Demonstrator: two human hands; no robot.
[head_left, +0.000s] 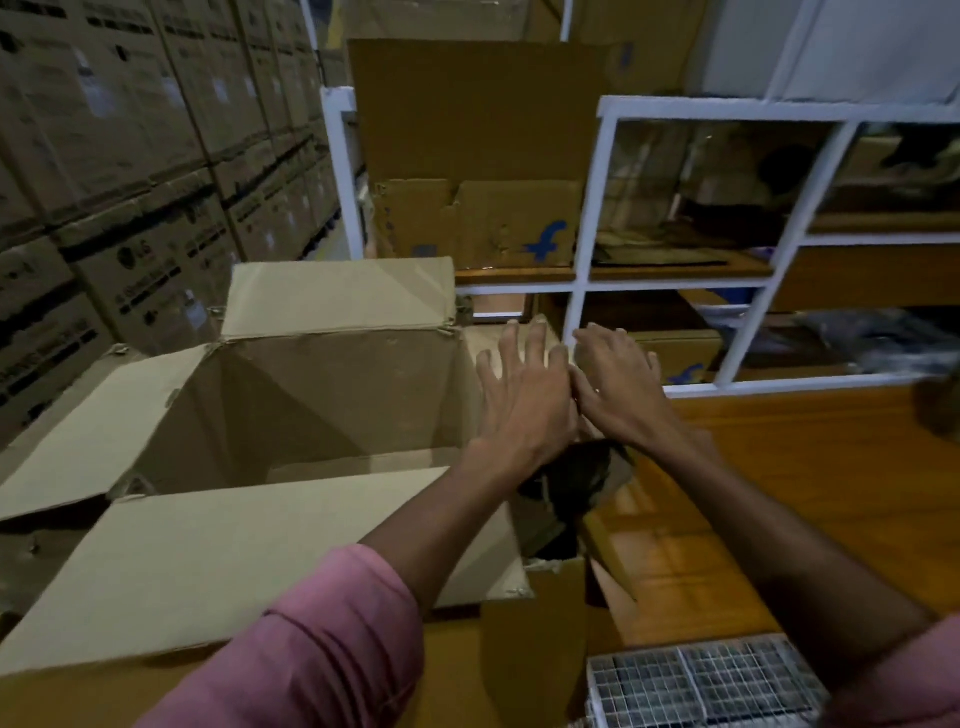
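Note:
A large open cardboard box stands in front of me with its flaps spread outward; its inside looks empty as far as I can see. My left hand hovers with fingers spread over the box's right flap. My right hand is right beside it, fingers relaxed, holding nothing. Below both wrists a dark crumpled item lies at the box's right edge, partly hidden by my arms.
A white-framed shelf rack with cardboard boxes stands behind. Stacked cartons wall off the left side. A wooden table top lies to the right, with a wire-mesh tray at the bottom.

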